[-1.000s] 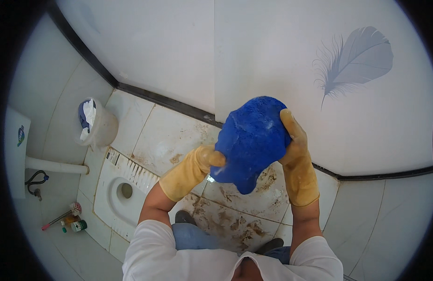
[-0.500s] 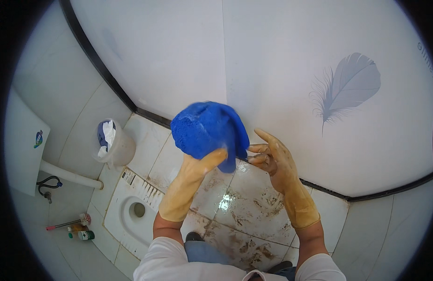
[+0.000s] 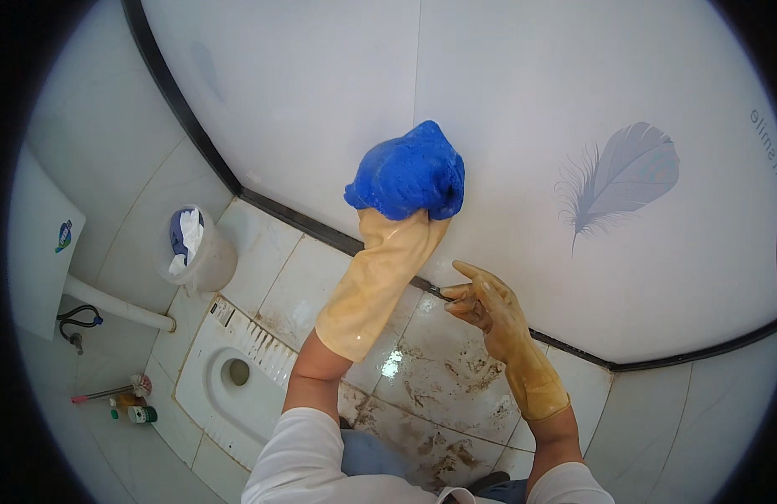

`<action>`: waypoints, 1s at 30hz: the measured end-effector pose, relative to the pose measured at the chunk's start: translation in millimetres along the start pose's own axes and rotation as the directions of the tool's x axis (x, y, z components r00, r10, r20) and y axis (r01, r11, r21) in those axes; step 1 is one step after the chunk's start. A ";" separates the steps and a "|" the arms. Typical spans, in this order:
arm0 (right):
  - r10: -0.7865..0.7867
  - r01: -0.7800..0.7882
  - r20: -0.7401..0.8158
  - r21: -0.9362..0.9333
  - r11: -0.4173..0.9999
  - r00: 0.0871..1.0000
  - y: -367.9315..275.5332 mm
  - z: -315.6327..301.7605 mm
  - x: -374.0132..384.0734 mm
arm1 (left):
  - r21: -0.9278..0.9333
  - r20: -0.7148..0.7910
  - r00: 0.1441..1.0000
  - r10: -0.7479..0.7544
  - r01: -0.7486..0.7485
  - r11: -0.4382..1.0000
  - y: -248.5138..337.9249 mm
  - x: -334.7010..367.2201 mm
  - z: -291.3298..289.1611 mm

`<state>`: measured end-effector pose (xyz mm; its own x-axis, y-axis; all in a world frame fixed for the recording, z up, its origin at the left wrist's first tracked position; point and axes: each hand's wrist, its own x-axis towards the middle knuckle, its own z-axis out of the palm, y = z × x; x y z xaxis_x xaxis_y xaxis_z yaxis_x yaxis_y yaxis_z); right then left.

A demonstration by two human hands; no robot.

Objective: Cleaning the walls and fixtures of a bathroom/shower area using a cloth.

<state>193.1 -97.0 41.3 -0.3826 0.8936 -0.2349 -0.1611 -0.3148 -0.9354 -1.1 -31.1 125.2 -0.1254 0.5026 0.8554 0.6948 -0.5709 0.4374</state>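
A bunched blue cloth (image 3: 409,172) is gripped in my left hand (image 3: 393,228), which wears a long yellowish rubber glove. Its fingers are mostly hidden under the cloth. The cloth is up against the white panel (image 3: 506,109), close to a vertical seam; how firmly it presses there I cannot tell. My right hand (image 3: 493,312), in a matching glove, hovers lower and to the right, near the panel's black bottom edge (image 3: 573,346). Nothing is in it, and its fingers are spread, slightly bent. A grey feather (image 3: 628,181) is printed on the panel to the right.
White floor tiles (image 3: 430,378) carry brown dirt and a wet shine. At left are a squat toilet (image 3: 237,386), a whitish bucket (image 3: 212,260) with dark and white cloths, and a white pipe (image 3: 124,304). A toilet brush (image 3: 111,392) and small bottles (image 3: 136,412) lie beyond.
My left hand has moved up and to the right with the blue cloth, now wrapped over the fingers, reaching higher along the panel. My right hand stays nearly in place. The view has shifted slightly.
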 end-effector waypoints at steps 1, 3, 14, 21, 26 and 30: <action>-0.002 0.002 -0.005 0.003 1.000 1.000 -0.2 -0.3 -0.4 | 0.004 0.002 1.000 -0.003 0.003 1.000 3.4 8.6 -3.6; 0.000 0.000 -0.007 0.011 1.000 1.000 -0.4 -0.7 -1.1 | 0.003 0.113 0.992 -0.061 0.061 0.998 6.0 22.2 -7.9; -0.019 0.018 0.008 0.078 0.997 1.000 -1.8 -16.6 -5.0 | -0.040 0.095 0.990 -0.099 0.104 0.994 6.7 7.8 -1.8; 0.013 -0.014 0.009 0.086 0.996 1.000 -3.6 -16.0 -8.5 | -0.002 0.173 0.978 -0.116 0.119 0.993 5.0 -2.7 -0.9; -0.029 0.029 0.003 0.076 0.997 1.000 -6.3 -14.9 -9.3 | 0.070 0.075 0.993 -0.089 0.084 0.994 1.3 -2.1 -4.2; 0.005 -0.003 -0.023 0.062 0.998 1.000 -8.6 -13.5 -10.5 | 0.132 0.149 0.988 -0.041 0.021 0.991 -3.3 -8.9 -0.4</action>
<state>210.7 -99.4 48.2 -0.3627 0.8991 -0.2452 -0.2164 -0.3371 -0.9163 -2.6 -34.0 116.3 -0.0468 0.6171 0.7855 0.7794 -0.4693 0.4151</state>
